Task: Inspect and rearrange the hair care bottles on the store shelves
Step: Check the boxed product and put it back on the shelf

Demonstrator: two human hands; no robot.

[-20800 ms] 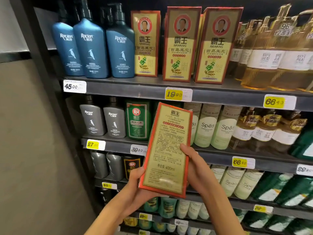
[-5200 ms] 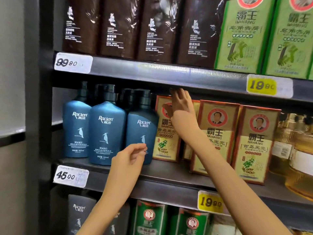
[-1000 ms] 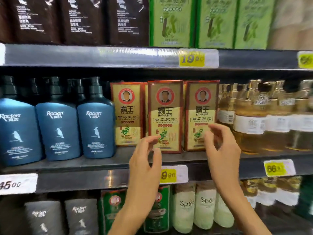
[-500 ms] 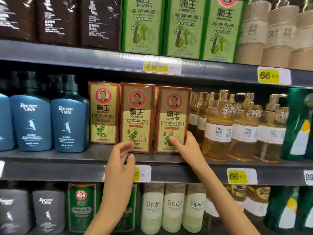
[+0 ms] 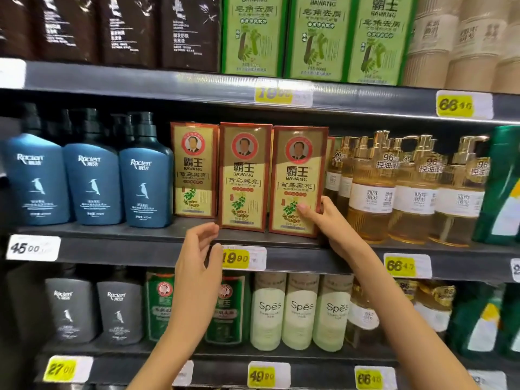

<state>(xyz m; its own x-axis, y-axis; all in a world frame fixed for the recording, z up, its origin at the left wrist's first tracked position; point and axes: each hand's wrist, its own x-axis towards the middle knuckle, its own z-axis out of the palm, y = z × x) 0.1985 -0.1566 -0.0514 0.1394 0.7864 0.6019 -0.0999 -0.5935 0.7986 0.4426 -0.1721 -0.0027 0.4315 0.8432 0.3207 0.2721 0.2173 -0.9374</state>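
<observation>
dark grey store shelving (image 5: 140, 251) fills the view, packed with hair care products on three levels. nearest the camera, two bare forearms reach up toward the middle level. the left hand (image 5: 197, 257) hovers in front of the shelf lip beside a yellow 19.90 price tag (image 5: 243, 258); its fingers are loosely curved and hold nothing, and the fingertips sit right at the lower left corner of the middle bawang box (image 5: 244, 175), though i cannot tell whether they touch it. the right hand (image 5: 329, 223) grips the rightmost bawang box (image 5: 298, 170) low on its right edge, thumb laid on the front face and fingers wrapped round the side. that box stands upright at the front of the middle level, just beside the middle one, with the left bawang box (image 5: 194, 170) set slightly further back. to their left stand three blue raclen pump bottles (image 5: 92, 181); to their right, amber pump bottles (image 5: 374, 198) and a green bottle (image 5: 503, 187) at the frame edge. on the level below are grey raclen bottles (image 5: 70, 313), green bawang bottles (image 5: 160, 305) partly hidden by the left arm, and pale spes bottles (image 5: 301, 311). on the level above stand dark brown bottles (image 5: 126, 29), green bawang boxes (image 5: 315, 38) and beige bottles (image 5: 464, 43).
</observation>
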